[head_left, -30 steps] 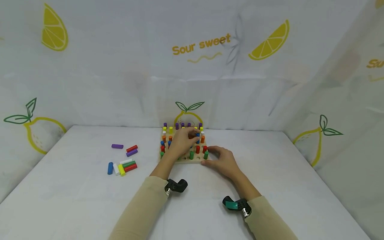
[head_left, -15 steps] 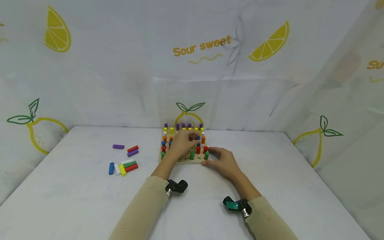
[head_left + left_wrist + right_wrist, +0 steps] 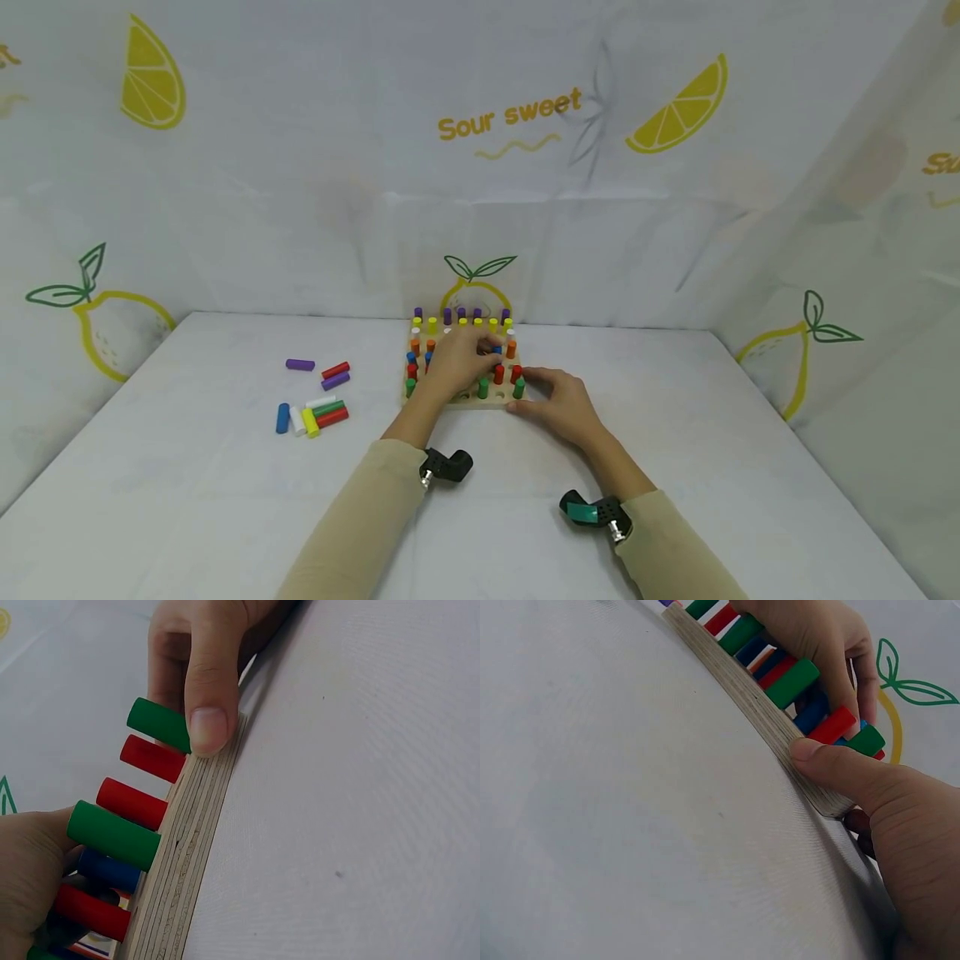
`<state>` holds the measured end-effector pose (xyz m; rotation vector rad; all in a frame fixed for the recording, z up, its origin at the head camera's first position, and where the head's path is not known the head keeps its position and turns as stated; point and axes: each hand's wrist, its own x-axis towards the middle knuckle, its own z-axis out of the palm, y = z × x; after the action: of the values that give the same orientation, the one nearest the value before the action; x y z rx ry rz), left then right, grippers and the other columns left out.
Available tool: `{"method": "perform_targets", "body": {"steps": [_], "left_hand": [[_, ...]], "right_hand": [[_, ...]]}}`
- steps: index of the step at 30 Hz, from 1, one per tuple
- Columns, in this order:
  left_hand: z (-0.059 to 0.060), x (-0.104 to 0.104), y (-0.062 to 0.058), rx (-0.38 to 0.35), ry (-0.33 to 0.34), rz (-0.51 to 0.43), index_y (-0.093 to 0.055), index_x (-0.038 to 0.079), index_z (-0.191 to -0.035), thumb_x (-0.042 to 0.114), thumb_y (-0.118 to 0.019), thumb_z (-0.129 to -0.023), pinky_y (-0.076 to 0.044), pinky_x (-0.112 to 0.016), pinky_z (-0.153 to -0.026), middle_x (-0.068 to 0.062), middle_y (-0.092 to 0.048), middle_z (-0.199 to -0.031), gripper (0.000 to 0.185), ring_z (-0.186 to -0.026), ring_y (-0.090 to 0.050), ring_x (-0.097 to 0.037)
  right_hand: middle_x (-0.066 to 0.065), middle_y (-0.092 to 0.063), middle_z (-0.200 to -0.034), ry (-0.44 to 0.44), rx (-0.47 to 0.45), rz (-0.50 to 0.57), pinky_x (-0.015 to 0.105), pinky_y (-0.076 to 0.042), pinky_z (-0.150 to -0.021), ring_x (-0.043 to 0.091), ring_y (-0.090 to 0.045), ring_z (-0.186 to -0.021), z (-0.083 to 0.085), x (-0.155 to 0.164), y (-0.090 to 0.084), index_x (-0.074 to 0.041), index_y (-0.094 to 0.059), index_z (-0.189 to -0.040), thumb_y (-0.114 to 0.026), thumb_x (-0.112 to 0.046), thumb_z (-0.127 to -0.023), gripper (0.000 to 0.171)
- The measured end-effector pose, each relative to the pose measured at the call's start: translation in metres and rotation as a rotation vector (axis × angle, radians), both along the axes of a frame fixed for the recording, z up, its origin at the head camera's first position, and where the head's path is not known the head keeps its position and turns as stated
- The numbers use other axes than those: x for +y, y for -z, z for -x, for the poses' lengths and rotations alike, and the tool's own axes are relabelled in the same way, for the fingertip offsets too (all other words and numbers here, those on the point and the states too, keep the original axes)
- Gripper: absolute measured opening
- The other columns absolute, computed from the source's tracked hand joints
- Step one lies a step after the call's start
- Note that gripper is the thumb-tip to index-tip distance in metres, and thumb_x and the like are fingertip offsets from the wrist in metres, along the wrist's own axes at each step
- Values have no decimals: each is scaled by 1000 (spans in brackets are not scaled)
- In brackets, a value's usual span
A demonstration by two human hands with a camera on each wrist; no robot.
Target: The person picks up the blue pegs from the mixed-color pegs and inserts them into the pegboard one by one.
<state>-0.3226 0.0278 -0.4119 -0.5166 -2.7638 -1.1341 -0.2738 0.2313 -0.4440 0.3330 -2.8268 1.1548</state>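
A wooden peg board stands at the table's far middle, with several coloured pegs upright in it. My left hand reaches over its middle rows, fingers curled down round a blue peg among red and green ones. My right hand holds the board's near right corner. Its thumb presses the layered front edge beside a green peg, and its fingers lie along the right side. The left hand covers part of the board's middle.
Loose pegs lie on the white table left of the board: a cluster of blue, white, yellow, green and red, and further back a purple one, a red one and another purple. Lemon-print cloth walls stand on three sides.
My left hand has drawn slightly toward me and lower over the board with the blue peg. The right hand has stayed at the board's corner.
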Motion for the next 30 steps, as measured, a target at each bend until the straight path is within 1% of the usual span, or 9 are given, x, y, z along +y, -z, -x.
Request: {"method": "perform_targets", "body": {"steps": [7,16,18,21,23,24,26,27,30], "left_hand": [[-2,2,-2,20,-9,24,-75,18,-114,29,-75,-93,-58,-37,-90,2,-78,-107,24,-102,-71,-16],[-4,4,0,71,-35,73,-75,18,-112,31,-75,-92,-57,-38,-89,3,-79,-104,24,-99,-72,-17],[-3,5,0,95,-43,108,-75,18,-109,30,-75,-92,-57,-37,-88,3,-79,-102,22,-97,-72,-16],[-2,7,1,138,-46,184,-75,19,-104,30,-76,-91,-54,-38,-89,4,-79,-98,17,-95,-71,-17],[-2,8,1,152,-50,215,-74,20,-101,29,-77,-91,-54,-38,-88,4,-79,-96,14,-94,-71,-18],[-2,8,1,154,-53,225,-74,20,-100,28,-77,-90,-54,-38,-88,4,-79,-96,13,-94,-71,-18],[-2,8,2,148,-61,217,-74,20,-100,28,-78,-90,-55,-37,-86,4,-79,-96,13,-93,-72,-17],[-2,8,2,140,-65,214,-74,21,-100,28,-78,-90,-56,-36,-84,4,-79,-97,13,-93,-72,-16],[-2,7,2,120,-64,208,-74,20,-102,28,-78,-90,-57,-35,-83,4,-79,-99,15,-95,-72,-16]], "right_hand": [[9,-65,-139,6,-6,2,56,-38,-117,34,-51,-139,-1,0,-1,-9,-65,-135,-83,-42,-80,67],[10,-65,-140,1,-11,7,57,-37,-118,35,-50,-140,-2,-1,-3,-8,-64,-136,-83,-42,-81,67],[10,-65,-140,-1,-11,4,57,-37,-118,35,-50,-140,-2,-1,-3,-8,-64,-136,-83,-43,-81,68],[10,-65,-140,3,-9,3,58,-37,-118,35,-50,-140,-1,-1,-2,-9,-64,-136,-83,-43,-80,68],[10,-65,-140,7,-5,2,57,-37,-118,35,-50,-140,-1,-1,-2,-9,-65,-135,-84,-44,-80,68],[10,-65,-140,8,-3,-2,58,-37,-117,35,-50,-140,-1,-1,-2,-9,-65,-135,-83,-44,-80,68],[10,-65,-140,11,-2,-4,58,-38,-117,35,-51,-140,0,0,-1,-10,-65,-135,-83,-44,-80,68],[10,-65,-140,12,-3,-5,58,-38,-117,35,-50,-140,0,0,0,-10,-64,-135,-83,-45,-80,68],[9,-65,-140,12,-6,-14,57,-38,-117,35,-51,-140,0,0,0,-10,-64,-136,-83,-44,-80,68]]}}
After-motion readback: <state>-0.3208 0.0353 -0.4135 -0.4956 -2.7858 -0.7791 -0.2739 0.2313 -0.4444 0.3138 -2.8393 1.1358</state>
